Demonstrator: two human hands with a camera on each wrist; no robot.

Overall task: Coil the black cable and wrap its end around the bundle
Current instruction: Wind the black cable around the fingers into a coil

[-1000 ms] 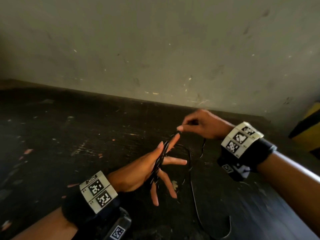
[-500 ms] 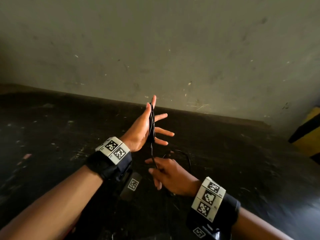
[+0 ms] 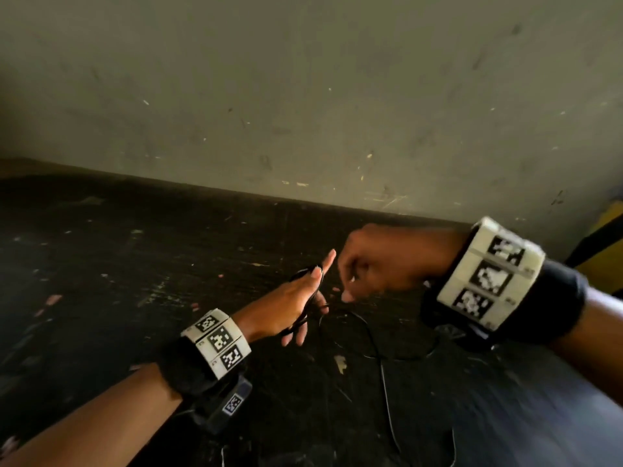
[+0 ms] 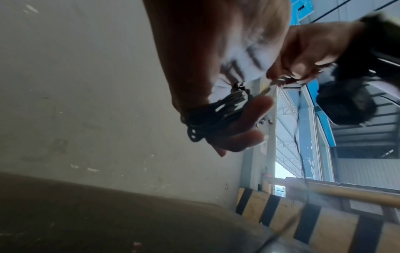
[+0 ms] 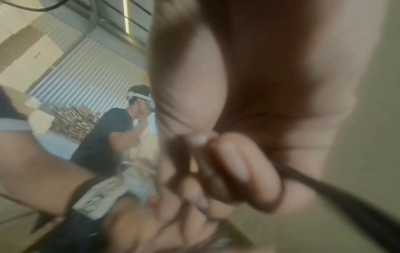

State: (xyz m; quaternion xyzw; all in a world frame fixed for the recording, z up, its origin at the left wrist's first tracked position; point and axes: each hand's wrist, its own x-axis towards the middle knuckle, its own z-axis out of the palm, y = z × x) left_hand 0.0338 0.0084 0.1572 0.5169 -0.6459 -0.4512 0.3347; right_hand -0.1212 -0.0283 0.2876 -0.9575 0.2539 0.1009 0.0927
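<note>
A thin black cable is wound in several loops (image 4: 207,118) round my left hand (image 3: 296,298), whose fingers are straight and spread, thumb up. In the head view the loops (image 3: 305,313) cross that palm. My right hand (image 3: 374,264) hovers just right of the left fingertips, curled, pinching the cable's free run between thumb and fingers (image 5: 238,171). From there the slack cable (image 3: 384,375) trails down across the dark table toward the near edge. The cable's end is not visible.
The dark, scuffed table (image 3: 135,281) meets a grey wall (image 3: 303,96) at the back. A yellow and black striped barrier (image 3: 603,244) stands at the right. Another person wearing a headset (image 5: 112,130) stands in the background.
My left hand has dropped from its raised position. My right hand has swung from below it up to the right of its fingertips, carrying the cable round.
</note>
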